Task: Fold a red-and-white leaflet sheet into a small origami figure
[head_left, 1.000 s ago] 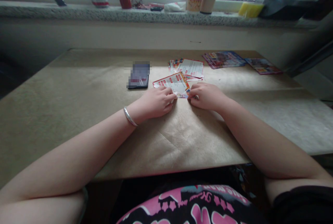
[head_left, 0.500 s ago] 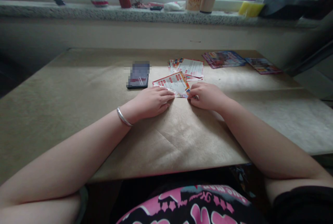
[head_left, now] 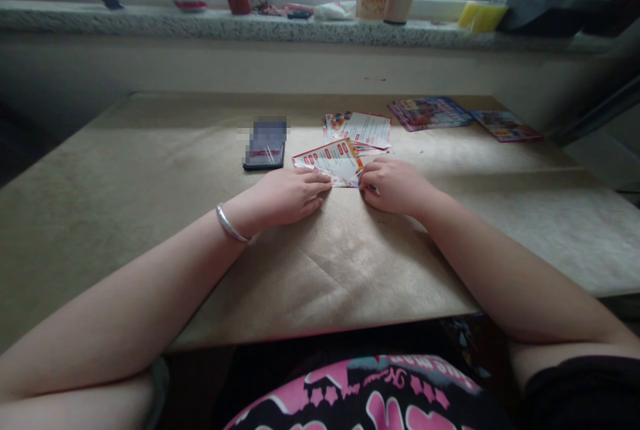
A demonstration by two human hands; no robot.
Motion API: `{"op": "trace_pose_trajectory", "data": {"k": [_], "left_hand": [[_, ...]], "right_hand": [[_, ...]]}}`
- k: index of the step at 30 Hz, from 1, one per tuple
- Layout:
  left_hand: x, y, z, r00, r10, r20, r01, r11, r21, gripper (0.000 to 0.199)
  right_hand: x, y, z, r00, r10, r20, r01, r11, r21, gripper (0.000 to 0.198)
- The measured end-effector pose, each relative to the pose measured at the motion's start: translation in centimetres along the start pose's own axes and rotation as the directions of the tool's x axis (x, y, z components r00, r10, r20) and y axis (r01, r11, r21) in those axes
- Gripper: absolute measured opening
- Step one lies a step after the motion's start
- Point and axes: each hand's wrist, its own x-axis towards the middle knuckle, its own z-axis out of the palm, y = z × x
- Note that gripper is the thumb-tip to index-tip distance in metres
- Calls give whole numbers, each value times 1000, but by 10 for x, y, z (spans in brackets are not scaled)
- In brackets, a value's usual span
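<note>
A printed paper card [head_left: 336, 158] with a red border and text lies on the table in front of me. Its near edge is folded up, so a strip of the colourful side shows. My left hand [head_left: 293, 197] rests flat on the left part of this fold, fingers stretched out. At the right end of the fold, my right hand [head_left: 395, 185] has its fingers bent and pinched on the card's corner. Behind the card is a loose pile of similar cards [head_left: 365, 129], text side up.
Left of the card lies a phone [head_left: 267, 147]. Farther back on the right are a fanned stack of colourful cards [head_left: 435, 113] and another small stack [head_left: 505, 126]. A stone windowsill [head_left: 280, 29] behind the table [head_left: 150, 217] carries bottles, a yellow item and other small things.
My left hand has slid slightly left along the fold. My right hand stays at the right corner with barely any movement, and the card keeps its place.
</note>
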Motion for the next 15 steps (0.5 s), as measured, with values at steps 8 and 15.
{"op": "trace_pose_trajectory", "data": {"k": [8,15], "left_hand": [[0,-2,1,1000,5,11,-5,1000,-14,43],[-2,0,3,1000,13,-7,-13,1000,21,46]], "right_hand": [[-1,2,10,999,-10,-42,10,1000,-3,31],[7,-5,25,975,-159,-158,171,983,68,35]]}}
